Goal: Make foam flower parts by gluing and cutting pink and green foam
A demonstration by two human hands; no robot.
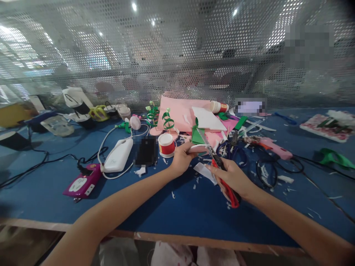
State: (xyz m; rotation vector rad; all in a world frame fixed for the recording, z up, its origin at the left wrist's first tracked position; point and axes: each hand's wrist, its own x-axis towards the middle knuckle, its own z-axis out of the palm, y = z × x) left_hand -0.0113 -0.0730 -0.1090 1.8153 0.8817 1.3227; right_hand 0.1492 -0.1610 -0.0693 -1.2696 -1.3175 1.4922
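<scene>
In my left hand [182, 159] is a small round pink-and-white piece [197, 148], gripped at its left edge. My right hand [235, 178] is closed around a pair of scissors [215, 155] with red and black handles. The blades point up and to the left, passing close by the right side of the round piece; whether they touch it I cannot tell. A white paper strip [205, 173] lies beside my right fingers. Just left of my left hand stands a red and white paper cup [166, 145]. Green paper [198, 136] lies behind the blades.
A white power bank [118, 155], a black phone [145, 151] and a purple power strip [83, 181] lie to the left. Green curled-stem ornaments [168, 122] stand behind the cup. Right are a pink glue gun [274, 147] and dark cables [266, 173]. Paper scraps litter the blue table [172, 218].
</scene>
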